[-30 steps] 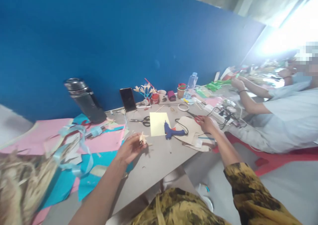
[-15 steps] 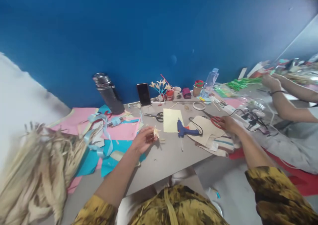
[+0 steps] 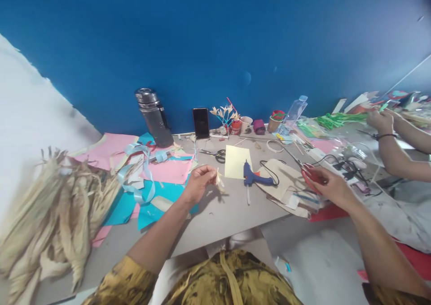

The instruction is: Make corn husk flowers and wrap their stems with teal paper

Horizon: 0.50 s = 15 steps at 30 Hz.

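Observation:
My left hand (image 3: 198, 184) is closed in a pinch on a small pale husk flower (image 3: 219, 179), held just above the grey board. My right hand (image 3: 328, 184) grips red-handled scissors (image 3: 308, 172) whose blades point back over a pile of beige paper pieces (image 3: 283, 172). Between my hands lie a blue glue gun (image 3: 252, 178) and a pale yellow sheet (image 3: 237, 161).
A heap of dried corn husks (image 3: 57, 211) lies at the left. Pink and teal paper (image 3: 164, 170), blue ribbon, black scissors (image 3: 213, 154), a steel flask (image 3: 153, 114), a phone (image 3: 201, 122), cups and a bottle (image 3: 292, 112) line the blue wall. Another person's hands (image 3: 382, 121) work at the right.
My right hand has lifted the red scissors off the paper pile and drawn them toward me. The view has swung left, showing the husk heap. My left hand keeps the flower.

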Each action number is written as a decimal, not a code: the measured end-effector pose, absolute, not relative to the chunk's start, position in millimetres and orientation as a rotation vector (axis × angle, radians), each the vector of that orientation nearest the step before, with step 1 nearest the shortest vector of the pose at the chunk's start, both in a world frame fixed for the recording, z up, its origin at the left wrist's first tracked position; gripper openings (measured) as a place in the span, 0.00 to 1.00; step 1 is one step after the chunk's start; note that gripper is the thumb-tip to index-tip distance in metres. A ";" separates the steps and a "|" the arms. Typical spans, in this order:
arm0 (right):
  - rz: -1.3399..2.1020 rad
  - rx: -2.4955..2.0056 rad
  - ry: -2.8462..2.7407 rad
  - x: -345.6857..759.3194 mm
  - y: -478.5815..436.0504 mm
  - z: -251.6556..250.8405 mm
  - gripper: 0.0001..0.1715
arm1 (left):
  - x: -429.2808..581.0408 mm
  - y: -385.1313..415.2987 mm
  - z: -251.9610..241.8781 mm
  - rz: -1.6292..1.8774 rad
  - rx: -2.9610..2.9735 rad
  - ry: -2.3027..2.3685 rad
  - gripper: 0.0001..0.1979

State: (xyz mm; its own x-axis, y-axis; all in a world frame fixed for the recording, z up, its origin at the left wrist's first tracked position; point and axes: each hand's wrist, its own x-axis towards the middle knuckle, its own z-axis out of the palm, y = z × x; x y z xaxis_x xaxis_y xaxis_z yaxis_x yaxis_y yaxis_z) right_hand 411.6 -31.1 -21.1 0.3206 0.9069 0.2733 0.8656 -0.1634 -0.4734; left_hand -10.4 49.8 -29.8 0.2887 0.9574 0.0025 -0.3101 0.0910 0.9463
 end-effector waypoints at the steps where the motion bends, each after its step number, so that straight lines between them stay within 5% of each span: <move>1: 0.227 -1.973 -1.590 398.0 -33.5 -18.2 0.19 | -10.0 49.2 -28.7 1.117 1.115 0.804 0.10; 15: 0.255 -1.856 -2.248 260.7 -21.6 36.5 0.14 | -8.4 41.1 -11.4 1.242 1.468 0.932 0.09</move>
